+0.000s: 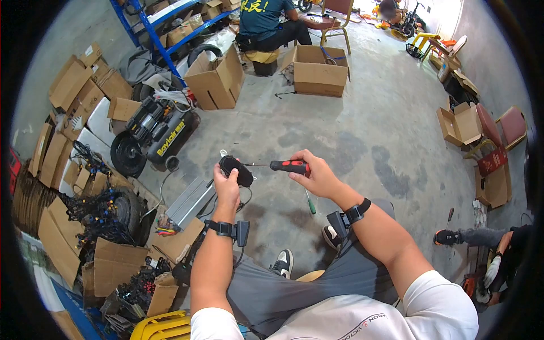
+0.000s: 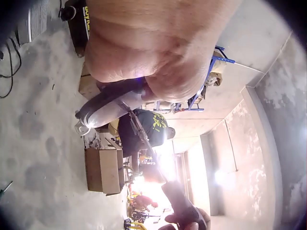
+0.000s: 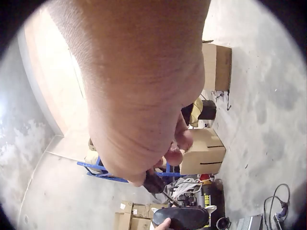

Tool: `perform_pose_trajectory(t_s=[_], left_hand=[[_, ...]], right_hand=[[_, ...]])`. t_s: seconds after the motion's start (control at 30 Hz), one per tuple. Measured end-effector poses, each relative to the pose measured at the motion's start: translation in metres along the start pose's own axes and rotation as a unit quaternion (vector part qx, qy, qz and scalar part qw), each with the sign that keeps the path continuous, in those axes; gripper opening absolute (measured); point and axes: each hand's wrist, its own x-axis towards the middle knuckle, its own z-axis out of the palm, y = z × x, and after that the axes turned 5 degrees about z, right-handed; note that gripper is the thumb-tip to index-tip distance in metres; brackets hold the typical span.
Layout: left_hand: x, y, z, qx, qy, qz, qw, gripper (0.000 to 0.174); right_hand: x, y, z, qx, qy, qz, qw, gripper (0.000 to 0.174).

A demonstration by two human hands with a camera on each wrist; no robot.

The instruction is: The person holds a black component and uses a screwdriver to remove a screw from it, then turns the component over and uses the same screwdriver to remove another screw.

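Observation:
My left hand [image 1: 228, 191] grips a black oval housing [image 1: 236, 170], thumb lying along its near face. In the right wrist view the housing [image 3: 180, 218] shows a smooth face and pale tabs at both ends. My right hand [image 1: 318, 174] holds a screwdriver [image 1: 290, 166] by its red and black handle, the shaft pointing left toward the housing. The left wrist view has the metal shaft [image 2: 139, 129] reaching the housing's side, its tip overlapping the edge there. Both hands are held out above the floor in front of my knees.
A green-handled screwdriver [image 1: 310, 204] lies on the concrete floor below. Left of me are a silver metal case [image 1: 190, 203], an air compressor [image 1: 161, 133] and piles of cables [image 1: 93, 204]. Ahead stand open cardboard boxes [image 1: 320, 79] and a seated person [image 1: 269, 25]. Another person's gloved hand [image 1: 492, 272] shows at right.

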Motion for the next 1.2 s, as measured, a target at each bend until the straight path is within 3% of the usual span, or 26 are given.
perform_pose_trajectory(t_s=[0.3, 0.37, 0.57, 0.7, 0.77, 0.9, 0.97, 1.0, 1.07, 1.2], left_hand=[[-0.005, 0.005, 0.004, 0.072, -0.003, 0.069, 0.995, 0.042], [-0.006, 0.005, 0.003, 0.07, -0.012, 0.09, 0.993, 0.042], [-0.01, 0.017, 0.008, 0.075, -0.036, 0.159, 0.984, 0.044], [-0.011, 0.026, 0.014, 0.08, -0.023, 0.214, 0.973, 0.045], [-0.013, 0.034, 0.016, 0.082, -0.014, 0.22, 0.972, 0.045], [-0.013, 0.038, 0.015, 0.109, -0.005, 0.245, 0.963, 0.045], [-0.016, 0.041, 0.017, 0.098, -0.007, 0.242, 0.965, 0.045], [-0.017, 0.042, 0.018, 0.086, -0.004, 0.239, 0.967, 0.044], [-0.018, 0.042, 0.017, 0.094, -0.008, 0.246, 0.965, 0.044], [-0.017, 0.041, 0.015, 0.1, -0.016, 0.253, 0.962, 0.044]], right_hand=[[0.001, 0.006, 0.006, -0.053, 0.033, -0.107, 0.992, 0.04], [0.0, 0.005, 0.004, -0.054, 0.055, 0.014, 0.997, 0.039], [0.003, 0.003, -0.002, -0.074, 0.047, 0.149, 0.985, 0.038], [0.002, 0.006, 0.006, -0.013, 0.036, 0.186, 0.982, 0.036], [0.0, 0.019, 0.023, 0.214, 0.075, 0.09, 0.97, 0.034], [0.001, 0.021, 0.019, 0.194, 0.037, 0.072, 0.978, 0.035], [0.001, 0.01, 0.011, 0.086, 0.011, 0.152, 0.985, 0.037], [0.002, 0.011, 0.01, 0.086, 0.012, 0.152, 0.985, 0.037], [0.004, 0.012, 0.009, 0.096, -0.05, 0.243, 0.964, 0.04], [0.005, 0.016, 0.013, 0.144, -0.058, 0.272, 0.95, 0.042]])
